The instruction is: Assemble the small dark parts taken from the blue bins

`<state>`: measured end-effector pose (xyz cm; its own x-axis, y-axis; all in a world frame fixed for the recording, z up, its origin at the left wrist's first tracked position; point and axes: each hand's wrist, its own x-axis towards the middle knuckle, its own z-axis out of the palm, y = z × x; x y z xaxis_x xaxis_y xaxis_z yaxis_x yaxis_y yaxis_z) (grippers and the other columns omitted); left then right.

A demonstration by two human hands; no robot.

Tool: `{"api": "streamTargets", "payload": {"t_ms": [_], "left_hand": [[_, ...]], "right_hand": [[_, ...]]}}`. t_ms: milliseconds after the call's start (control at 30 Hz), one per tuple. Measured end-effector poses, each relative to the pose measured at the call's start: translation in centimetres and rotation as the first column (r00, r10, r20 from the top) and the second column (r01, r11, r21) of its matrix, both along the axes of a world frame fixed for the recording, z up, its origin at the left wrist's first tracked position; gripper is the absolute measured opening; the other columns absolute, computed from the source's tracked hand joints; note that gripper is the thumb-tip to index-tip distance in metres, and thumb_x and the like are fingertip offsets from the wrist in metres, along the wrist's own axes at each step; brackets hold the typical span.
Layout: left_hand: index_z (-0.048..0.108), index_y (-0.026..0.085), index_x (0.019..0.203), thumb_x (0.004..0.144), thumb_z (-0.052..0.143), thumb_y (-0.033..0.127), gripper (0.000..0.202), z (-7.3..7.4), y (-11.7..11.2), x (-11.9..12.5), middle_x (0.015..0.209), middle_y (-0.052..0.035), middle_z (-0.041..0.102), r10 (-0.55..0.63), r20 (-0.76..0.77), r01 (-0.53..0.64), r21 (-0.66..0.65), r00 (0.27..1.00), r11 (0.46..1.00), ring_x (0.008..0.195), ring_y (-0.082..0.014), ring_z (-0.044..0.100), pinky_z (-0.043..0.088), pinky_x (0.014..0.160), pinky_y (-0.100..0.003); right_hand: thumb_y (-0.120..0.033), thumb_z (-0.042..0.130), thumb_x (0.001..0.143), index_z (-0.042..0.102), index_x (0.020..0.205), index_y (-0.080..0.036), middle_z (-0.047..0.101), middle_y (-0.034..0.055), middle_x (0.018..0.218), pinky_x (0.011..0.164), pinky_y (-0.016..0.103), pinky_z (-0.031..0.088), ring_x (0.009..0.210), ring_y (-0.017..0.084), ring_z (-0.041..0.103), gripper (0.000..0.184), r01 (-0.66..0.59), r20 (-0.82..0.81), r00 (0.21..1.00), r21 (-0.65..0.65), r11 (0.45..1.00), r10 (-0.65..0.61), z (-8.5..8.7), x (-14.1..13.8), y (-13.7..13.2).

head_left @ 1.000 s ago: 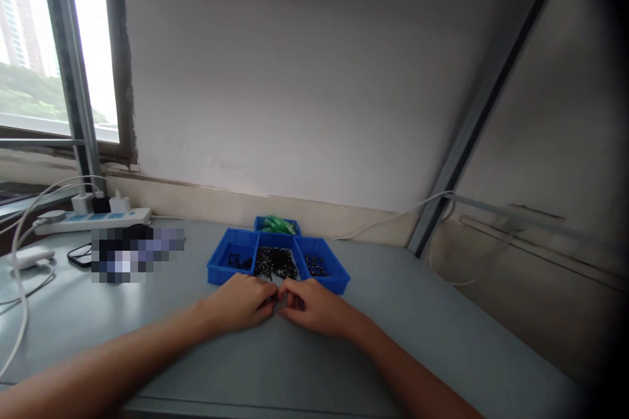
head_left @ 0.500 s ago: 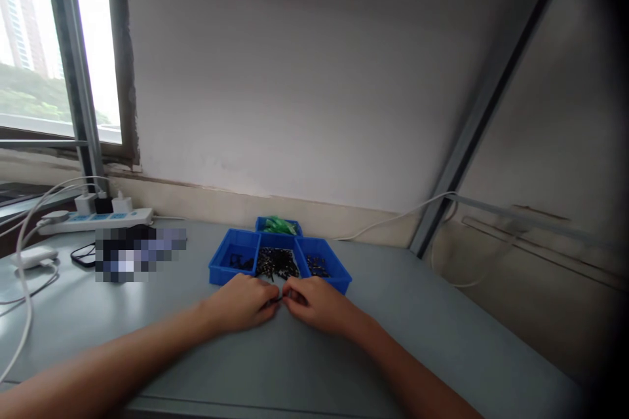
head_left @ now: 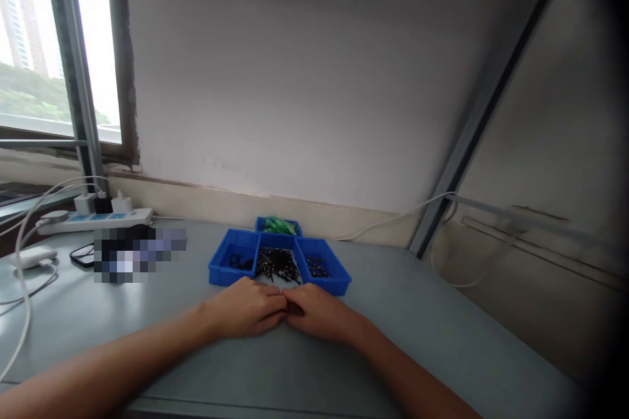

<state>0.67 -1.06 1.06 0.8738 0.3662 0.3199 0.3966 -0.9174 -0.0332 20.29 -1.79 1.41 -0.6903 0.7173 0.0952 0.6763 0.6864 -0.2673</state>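
My left hand and my right hand rest on the grey table, fingertips pressed together in a pinch at the middle. What they hold is too small to make out. Just beyond them stand three blue bins side by side: the left bin with a few dark parts, the middle bin full of small black parts, the right bin with some dark parts. A fourth blue bin behind holds green pieces.
A white power strip with plugs and white cables lies at the back left, near a white charger and a blurred dark object. A window is at left. A slanted metal bar and a white cable run at right.
Both hands have drawn slightly toward me and closed tighter together; the fingertips now touch, where a small gap showed before.
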Motion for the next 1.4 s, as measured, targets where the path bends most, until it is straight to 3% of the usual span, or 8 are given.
{"api": "streamTargets", "payload": {"t_ms": [200,467,700,933,1133,1267,1400], "left_hand": [[0.056,0.017,0.082,0.088,0.045,0.022,0.013,0.4,-0.1,-0.1,0.078,-0.0023,0.061,0.052,-0.009,-0.052,-0.009,0.999,0.999,0.069,-0.0151,0.059,0.043,0.06,-0.023],[0.056,0.018,0.082,0.085,0.046,0.021,0.011,0.3,0.1,0.0,0.076,-0.002,0.063,0.218,-0.062,-0.22,-0.026,0.974,0.975,0.067,-0.0187,0.062,0.044,0.059,-0.025],[0.055,0.019,0.083,0.085,0.044,0.019,0.012,-0.3,0.4,0.0,0.078,-0.002,0.065,0.185,-0.049,-0.189,-0.099,0.982,0.977,0.07,-0.0183,0.063,0.044,0.061,-0.024],[0.055,0.019,0.086,0.085,0.044,0.019,0.011,-0.3,0.5,-0.1,0.079,-0.0011,0.066,0.148,-0.038,-0.151,-0.095,0.988,0.984,0.071,-0.0187,0.064,0.044,0.06,-0.024],[0.056,0.019,0.081,0.085,0.045,0.018,0.012,-0.1,0.3,-0.1,0.077,-0.0007,0.066,0.146,-0.025,-0.147,-0.105,0.989,0.984,0.069,-0.0173,0.064,0.043,0.059,-0.023],[0.057,0.019,0.082,0.086,0.044,0.02,0.013,0.7,0.3,-0.4,0.074,-0.0004,0.064,0.134,-0.022,-0.135,-0.069,0.991,0.988,0.067,-0.0168,0.063,0.041,0.057,-0.023],[0.057,0.019,0.081,0.086,0.044,0.02,0.014,1.9,1.0,-1.2,0.075,-0.0012,0.063,0.167,-0.023,-0.167,-0.037,0.986,0.985,0.068,-0.0163,0.061,0.04,0.059,-0.023]], "right_hand": [[-0.02,0.052,0.078,0.058,0.075,-0.018,0.063,0.0017,0.071,0.054,0.023,0.03,0.064,0.015,0.055,0.008,0.06,0.035,0.998,0.027,0.998,-0.061,0.2,0.0,0.0],[-0.016,0.049,0.078,0.054,0.084,-0.019,0.06,-0.0019,0.068,0.054,0.02,0.032,0.062,0.013,0.055,0.008,0.142,-0.089,0.985,-0.037,0.989,-0.145,0.8,0.3,0.0],[-0.018,0.052,0.08,0.051,0.084,-0.019,0.055,-0.0043,0.063,0.052,0.019,0.034,0.059,0.011,0.052,0.005,0.051,-0.215,0.972,-0.184,0.982,-0.091,1.0,-0.2,-0.4],[-0.011,0.052,0.075,0.05,0.081,-0.019,0.052,-0.0064,0.06,0.051,0.018,0.034,0.056,0.01,0.049,0.01,0.007,-0.253,0.965,-0.214,0.977,-0.062,1.1,-0.1,-0.5],[-0.014,0.051,0.077,0.052,0.084,-0.019,0.053,-0.0056,0.062,0.052,0.018,0.034,0.058,0.01,0.05,0.009,0.021,-0.243,0.967,-0.204,0.979,-0.072,0.9,0.1,-0.1],[-0.017,0.051,0.078,0.055,0.09,-0.019,0.057,-0.0036,0.065,0.053,0.02,0.033,0.061,0.012,0.053,0.013,0.103,-0.117,0.985,-0.17,0.98,-0.123,0.5,0.4,0.3],[-0.021,0.051,0.08,0.058,0.098,-0.019,0.062,0.0027,0.082,0.065,0.024,0.039,0.077,0.017,0.057,0.02,0.142,-0.034,0.989,-0.078,0.987,-0.145,0.2,0.6,0.3]]}}
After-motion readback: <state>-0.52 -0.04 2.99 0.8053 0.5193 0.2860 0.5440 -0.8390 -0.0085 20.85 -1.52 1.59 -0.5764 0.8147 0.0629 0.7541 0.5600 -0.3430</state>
